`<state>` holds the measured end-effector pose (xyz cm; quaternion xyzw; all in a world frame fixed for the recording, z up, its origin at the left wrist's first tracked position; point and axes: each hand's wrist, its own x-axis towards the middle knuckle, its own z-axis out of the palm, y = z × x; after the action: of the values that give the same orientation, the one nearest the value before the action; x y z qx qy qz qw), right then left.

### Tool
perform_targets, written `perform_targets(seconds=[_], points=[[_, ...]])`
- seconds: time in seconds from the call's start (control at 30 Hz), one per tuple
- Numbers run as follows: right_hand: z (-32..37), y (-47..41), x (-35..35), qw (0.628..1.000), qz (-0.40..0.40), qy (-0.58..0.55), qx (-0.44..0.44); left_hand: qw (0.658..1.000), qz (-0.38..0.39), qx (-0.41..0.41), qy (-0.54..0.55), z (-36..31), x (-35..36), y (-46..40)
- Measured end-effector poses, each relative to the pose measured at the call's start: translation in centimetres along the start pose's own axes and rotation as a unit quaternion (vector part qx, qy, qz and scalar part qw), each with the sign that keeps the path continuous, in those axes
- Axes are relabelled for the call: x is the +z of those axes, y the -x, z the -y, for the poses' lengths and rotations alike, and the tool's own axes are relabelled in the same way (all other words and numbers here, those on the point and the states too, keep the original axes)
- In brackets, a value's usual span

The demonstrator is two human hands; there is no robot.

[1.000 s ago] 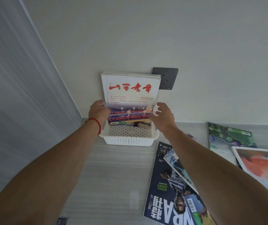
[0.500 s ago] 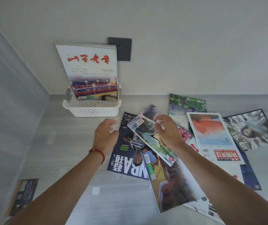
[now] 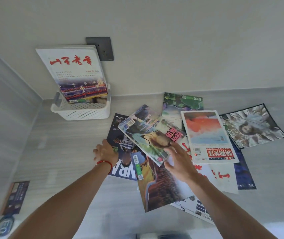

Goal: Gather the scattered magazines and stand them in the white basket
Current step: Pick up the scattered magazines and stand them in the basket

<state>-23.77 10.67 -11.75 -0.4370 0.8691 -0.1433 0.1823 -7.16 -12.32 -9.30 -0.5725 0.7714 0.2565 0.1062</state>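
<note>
White perforated plastic basket (image 3: pixel 81 112) sits at the back left against the wall, so the white-covered magazine with red brush title (image 3: pixel 74 73) stood in it leans on the wall and stays upright, partly covering the grey wall socket (image 3: pixel 103 49). Left hand (image 3: pixel 104 152), red cord at the wrist, lies flat with fingers spread on the dark glossy basketball magazine (image 3: pixel 120 147), likely pinning it so the pile doesn't slide. Right hand (image 3: pixel 179 163) is open, fingers spread, thumb at the near edge of the tilted green-and-blue glossy magazine (image 3: pixel 146 135) lying on top; looks like it's about to lift that one, grip not closed. Rest is still loose to the right: white-and-red news magazine (image 3: pixel 208 135), black-bordered portrait magazine (image 3: pixel 253 128). Most of the job remains
</note>
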Motion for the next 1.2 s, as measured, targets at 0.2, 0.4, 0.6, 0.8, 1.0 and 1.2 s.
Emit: perform_targets(seconds=[0.2, 0.4, 0.6, 0.8, 1.0, 1.2], points=[[0.6, -1.1, 0.0, 0.998, 0.023, 0.066, 0.000, 0.991, 0.040, -0.087, 0.089, 0.5, -1.2, -1.8], [1.8, -1.9, -1.2, 0.989, 0.047, 0.137, 0.033, 0.992, 0.001, 0.054, 0.113, 0.8, -2.9, -0.6], [7.0, -5.3, -4.2, 0.993, -0.052, 0.060, -0.085, 0.975, -0.051, 0.190, -0.106, 0.0, -8.7, 0.8], [16.1, -10.5, -7.6, 0.957, -0.053, 0.075, -0.276, 0.944, -0.022, 0.270, -0.187, -0.8, -16.2, 1.3], [21.4, -12.5, -7.6, 0.960, 0.086, 0.040, -0.264, 0.933, 0.082, 0.295, -0.188, 1.6, -20.0, 0.8], [24.5, -12.7, -5.4, 0.964, 0.160, -0.008, -0.214, 0.964, -0.109, 0.229, -0.082, 9.8, -18.1, -0.5]])
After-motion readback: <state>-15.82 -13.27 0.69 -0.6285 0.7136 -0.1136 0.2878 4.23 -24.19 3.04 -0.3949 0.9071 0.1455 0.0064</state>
